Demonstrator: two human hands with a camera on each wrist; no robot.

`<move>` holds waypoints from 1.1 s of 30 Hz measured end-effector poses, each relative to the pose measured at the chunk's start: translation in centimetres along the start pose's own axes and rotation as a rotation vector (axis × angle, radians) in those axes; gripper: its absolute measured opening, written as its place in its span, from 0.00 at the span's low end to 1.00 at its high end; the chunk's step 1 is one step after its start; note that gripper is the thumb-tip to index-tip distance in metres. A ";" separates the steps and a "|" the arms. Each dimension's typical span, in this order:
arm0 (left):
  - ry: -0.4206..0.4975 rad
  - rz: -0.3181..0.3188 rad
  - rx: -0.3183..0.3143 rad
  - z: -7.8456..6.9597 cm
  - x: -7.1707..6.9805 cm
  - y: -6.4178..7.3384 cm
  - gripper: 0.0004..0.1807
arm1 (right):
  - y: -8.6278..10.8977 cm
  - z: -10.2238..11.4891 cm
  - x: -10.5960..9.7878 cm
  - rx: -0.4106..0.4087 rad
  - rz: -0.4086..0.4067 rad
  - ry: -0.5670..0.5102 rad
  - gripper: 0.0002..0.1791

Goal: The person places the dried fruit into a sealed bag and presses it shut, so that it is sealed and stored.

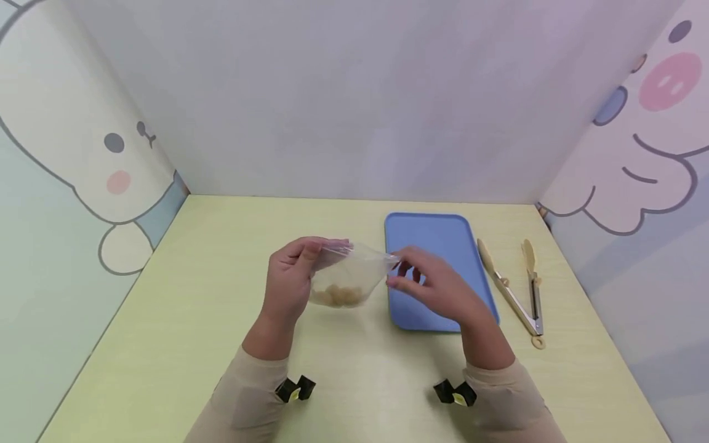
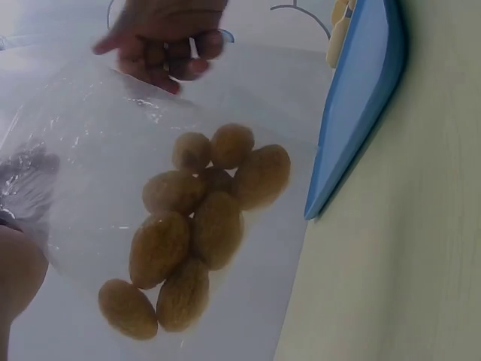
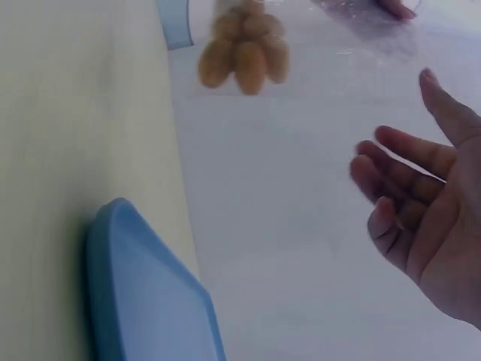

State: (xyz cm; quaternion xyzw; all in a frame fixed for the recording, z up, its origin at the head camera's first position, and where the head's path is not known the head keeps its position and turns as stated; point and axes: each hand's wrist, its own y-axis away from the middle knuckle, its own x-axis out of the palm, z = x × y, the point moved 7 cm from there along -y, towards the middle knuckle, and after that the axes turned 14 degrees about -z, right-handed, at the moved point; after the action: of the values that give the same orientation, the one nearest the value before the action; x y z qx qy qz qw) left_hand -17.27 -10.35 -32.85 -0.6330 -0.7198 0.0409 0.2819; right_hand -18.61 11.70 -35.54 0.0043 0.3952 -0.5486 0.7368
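A clear plastic zip bag (image 1: 370, 264) hangs above the table, with several brown, oval, nut-like pieces (image 2: 218, 229) gathered along its bottom. My left hand (image 1: 289, 271) grips the bag's upper left edge, the thumb pressed against the film. At the opposite upper corner is my right hand (image 1: 434, 283), its fingertips right beside the film in the head view. The right wrist view shows that hand's thumb and fingers (image 3: 421, 154) spread apart with nothing between them. Behind and below the right hand lies a blue tray (image 1: 426, 231).
Tongs (image 1: 517, 307) with beige tips lie spread on the table to the right of the tray. The pale yellow table (image 1: 166, 344) meets a plain back wall (image 1: 343, 104) and side walls with cartoon animals.
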 end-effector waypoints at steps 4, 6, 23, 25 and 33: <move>-0.082 0.057 -0.034 0.9 0.1 0.0 0.14 | -0.3 1.8 -1.8 -0.138 -0.200 -0.093 0.08; -0.149 0.105 -0.025 1.2 0.0 0.0 0.14 | -0.3 2.2 -2.1 -0.181 -0.247 -0.084 0.03; -0.749 0.294 0.050 1.4 -2.6 -1.0 0.03 | -0.2 1.0 -1.9 -0.213 -0.238 0.141 0.05; -0.765 0.319 0.064 1.3 -2.8 -1.0 0.03 | -0.2 0.9 -1.9 -0.209 -0.221 0.137 0.05; -0.780 0.393 0.118 1.5 -2.5 -0.9 0.03 | -0.2 0.4 -2.2 -0.167 -0.159 0.131 0.05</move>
State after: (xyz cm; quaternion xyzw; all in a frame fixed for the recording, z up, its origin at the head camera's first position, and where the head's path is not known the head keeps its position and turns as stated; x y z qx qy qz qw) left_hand -18.60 -12.42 -34.62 -0.6779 -0.6348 0.3706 0.0118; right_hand -18.68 13.20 -33.92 -0.0526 0.4861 -0.5690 0.6612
